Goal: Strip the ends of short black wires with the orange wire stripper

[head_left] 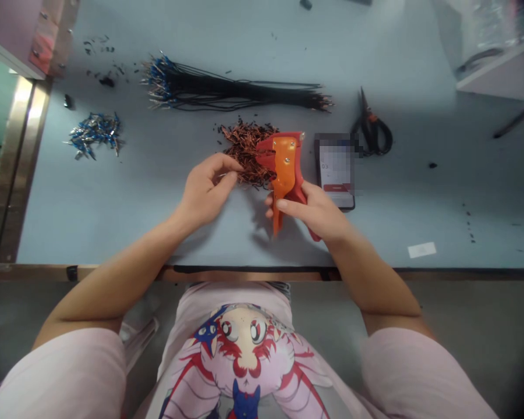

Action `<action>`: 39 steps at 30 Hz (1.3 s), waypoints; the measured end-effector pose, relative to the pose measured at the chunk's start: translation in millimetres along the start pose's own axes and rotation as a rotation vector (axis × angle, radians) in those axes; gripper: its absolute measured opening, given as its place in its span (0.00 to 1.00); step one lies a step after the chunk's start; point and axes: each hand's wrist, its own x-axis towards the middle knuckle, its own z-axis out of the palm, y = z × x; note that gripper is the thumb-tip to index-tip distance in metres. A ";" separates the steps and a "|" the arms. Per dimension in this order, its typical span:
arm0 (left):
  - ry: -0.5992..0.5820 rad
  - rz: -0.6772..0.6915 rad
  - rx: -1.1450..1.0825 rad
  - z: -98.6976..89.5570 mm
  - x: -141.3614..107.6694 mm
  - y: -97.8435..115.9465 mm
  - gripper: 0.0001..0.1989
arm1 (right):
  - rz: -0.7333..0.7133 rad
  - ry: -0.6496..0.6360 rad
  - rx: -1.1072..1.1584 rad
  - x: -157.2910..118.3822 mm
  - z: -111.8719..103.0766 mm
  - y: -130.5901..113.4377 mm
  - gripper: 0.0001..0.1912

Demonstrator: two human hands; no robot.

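Observation:
My right hand point(317, 210) is wrapped round the handles of an orange and red wire stripper point(285, 157), whose red jaws point left over a pile of short copper wire pieces point(244, 142). At the pile's lower left edge is my left hand point(212, 187), thumb and forefinger brought close together; whatever lies between their tips is too small to make out. Behind the pile lies a long bundle of black wires point(240, 90) with blue and metal terminals at its left end and bare tips at its right.
Blue terminals point(96, 134) lie heaped at the left. A phone point(335, 174) and black-handled scissors point(373, 129) are right of the stripper. Farther right are a white label point(421, 250) and a dark pen-like object point(514, 122). Small black scraps dot the table point(148, 192).

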 end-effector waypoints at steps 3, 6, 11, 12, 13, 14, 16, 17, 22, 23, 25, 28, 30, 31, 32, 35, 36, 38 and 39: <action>0.036 -0.006 -0.076 0.5 -1.4 -1.6 0.02 | 0.027 -0.033 0.121 -3.2 2.3 -1.7 0.23; 0.092 0.032 -0.070 -0.1 -3.6 -3.0 0.03 | 0.042 -0.071 0.149 -5.7 4.1 -2.9 0.23; 0.129 0.106 0.102 -1.1 -5.7 -0.3 0.03 | 0.003 -0.120 0.140 -7.9 6.0 -1.1 0.22; 0.126 0.121 0.131 -1.0 -6.0 0.5 0.04 | 0.000 -0.123 0.132 -8.3 6.4 -0.8 0.21; 0.124 0.135 0.159 -0.9 -6.3 1.0 0.04 | -0.002 -0.125 0.120 -8.6 6.7 -0.7 0.21; 0.125 0.150 0.188 -0.9 -6.5 1.2 0.05 | -0.004 -0.128 0.107 -8.7 7.1 -0.7 0.21; 0.131 0.182 0.245 -0.9 -6.8 0.9 0.05 | -0.006 -0.137 0.085 -8.8 7.5 -0.4 0.21; 0.135 0.200 0.269 -1.0 -7.0 0.3 0.05 | -0.006 -0.141 0.073 -8.8 7.6 -0.1 0.22; 0.148 0.282 0.311 -1.5 -8.0 -1.7 0.05 | -0.051 -0.166 -0.028 -8.5 6.5 3.4 0.19; 0.148 0.287 0.317 -1.4 -8.4 -1.4 0.05 | -0.063 -0.172 -0.047 -8.5 6.3 3.9 0.19; 0.146 0.295 0.334 -1.1 -9.2 -0.1 0.05 | -0.079 -0.180 -0.082 -8.7 6.3 4.1 0.18; 0.144 0.318 0.358 -0.5 -10.2 1.8 0.06 | -0.090 -0.190 -0.143 -9.1 7.0 2.9 0.16; 0.145 0.335 0.369 -0.2 -10.5 2.0 0.05 | -0.088 -0.202 -0.155 -9.2 7.7 2.0 0.15; 0.146 0.341 0.371 -0.1 -10.5 1.8 0.05 | -0.086 -0.207 -0.149 -9.3 8.0 1.7 0.15; 0.145 0.344 0.372 0.0 -10.5 1.5 0.06 | -0.083 -0.209 -0.139 -9.3 8.3 1.4 0.15; 0.151 0.365 0.371 0.1 -10.0 0.5 0.06 | -0.078 -0.203 -0.119 -9.8 8.9 0.5 0.15; 0.152 0.375 0.370 0.0 -9.8 0.5 0.06 | -0.076 -0.203 -0.115 -10.1 9.0 0.1 0.15; 0.156 0.394 0.368 -0.5 -9.3 1.3 0.05 | -0.073 -0.201 -0.100 -10.8 9.3 -1.0 0.15; 0.157 0.396 0.367 -0.8 -9.1 2.0 0.05 | -0.074 -0.200 -0.089 -11.1 9.5 -1.6 0.15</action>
